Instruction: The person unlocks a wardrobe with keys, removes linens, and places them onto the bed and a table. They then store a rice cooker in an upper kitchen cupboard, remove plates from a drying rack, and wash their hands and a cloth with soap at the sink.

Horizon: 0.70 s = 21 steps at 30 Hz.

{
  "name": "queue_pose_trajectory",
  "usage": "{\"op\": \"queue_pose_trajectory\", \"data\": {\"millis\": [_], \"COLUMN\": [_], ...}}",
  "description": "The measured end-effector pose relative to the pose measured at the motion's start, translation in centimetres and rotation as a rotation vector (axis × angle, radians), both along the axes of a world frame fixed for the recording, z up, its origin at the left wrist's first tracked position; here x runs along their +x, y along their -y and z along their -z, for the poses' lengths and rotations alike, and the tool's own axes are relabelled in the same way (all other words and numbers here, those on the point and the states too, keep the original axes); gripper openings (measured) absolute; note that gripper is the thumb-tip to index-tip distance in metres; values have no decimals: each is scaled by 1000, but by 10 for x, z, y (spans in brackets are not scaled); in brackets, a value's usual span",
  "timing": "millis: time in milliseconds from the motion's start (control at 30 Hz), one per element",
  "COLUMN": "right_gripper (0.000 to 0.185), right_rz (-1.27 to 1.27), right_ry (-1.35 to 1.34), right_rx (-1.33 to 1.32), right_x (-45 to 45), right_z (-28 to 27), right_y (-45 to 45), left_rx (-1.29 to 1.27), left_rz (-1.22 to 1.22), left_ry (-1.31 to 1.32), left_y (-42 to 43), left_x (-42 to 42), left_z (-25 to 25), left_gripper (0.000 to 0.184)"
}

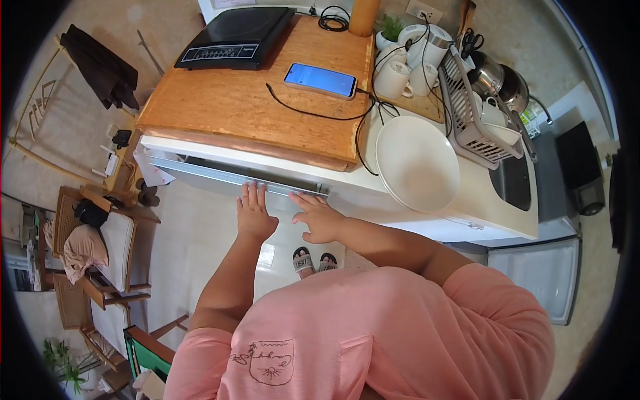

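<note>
White drawer runs left-to-right, facing the wearer; left hand, right hand spread against its edge; wooden board above, pale floor below.

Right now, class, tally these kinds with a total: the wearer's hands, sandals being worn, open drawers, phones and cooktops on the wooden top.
Hands: 2 (left hand, right hand)
Sandals: 2
Open drawer: 1
Phone: 1
Cooktop: 1
Total: 7

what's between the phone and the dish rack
In the head view, white mugs on a small wooden board, with black cables beside them, lie between the phone and the dish rack.
</note>
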State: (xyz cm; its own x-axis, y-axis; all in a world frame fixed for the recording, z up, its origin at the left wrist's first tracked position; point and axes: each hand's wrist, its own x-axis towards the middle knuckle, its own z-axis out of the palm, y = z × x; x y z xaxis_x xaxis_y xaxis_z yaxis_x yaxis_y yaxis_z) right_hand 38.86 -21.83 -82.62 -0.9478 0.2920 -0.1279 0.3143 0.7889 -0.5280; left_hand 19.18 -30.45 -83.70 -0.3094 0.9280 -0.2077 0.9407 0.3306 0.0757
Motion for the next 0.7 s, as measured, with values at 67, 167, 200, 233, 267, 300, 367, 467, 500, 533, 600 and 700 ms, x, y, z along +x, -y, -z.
{"op": "queue_pose_trajectory", "data": {"millis": [67,167,200,233,267,300,367,467,500,533,600,700], "right_gripper": [40,39,38,38,39,41,43,50,52,54,53,64], "right_rz": [-23,-39,-36,-46,-107,-168,-119,-30,-23,-15,-2,27], "right_ry": [-13,-23,-14,-11,5,20,-65,-205,-230,-255,-212,230], "right_rx": [-45,-131,-167,-181,-276,-369,-385,-401,-347,-293,-174,-666], "right_x": [3,4,4,1,-3,-5,-4,0,1,0,-4,-9], "right_z": [-1,-3,-3,-7,-11,-12,-13,-11,-10,-9,2,23], "right_y": [13,30,36,36,30,30,38,53,54,55,44,32], "left_rx": [17,9,32,55,40,89,135,164,181,197,232,169], "left_rz": [-18,-30,-32,-34,-46,-36,-31,1,26,51,79,136], "left_ry": [-2,31,31,33,37,37,37,30,42,53,39,50], "left_y": [18,42,51,60,69,77,91,106,110,113,118,124], "left_x": [3,6,7,8,10,10,11,11,9,8,5,-6], "left_z": [2,0,2,4,7,8,8,5,3,2,-1,-2], "left_gripper": [85,82,79,77,77,75,73,69,69,68,65,64]}}
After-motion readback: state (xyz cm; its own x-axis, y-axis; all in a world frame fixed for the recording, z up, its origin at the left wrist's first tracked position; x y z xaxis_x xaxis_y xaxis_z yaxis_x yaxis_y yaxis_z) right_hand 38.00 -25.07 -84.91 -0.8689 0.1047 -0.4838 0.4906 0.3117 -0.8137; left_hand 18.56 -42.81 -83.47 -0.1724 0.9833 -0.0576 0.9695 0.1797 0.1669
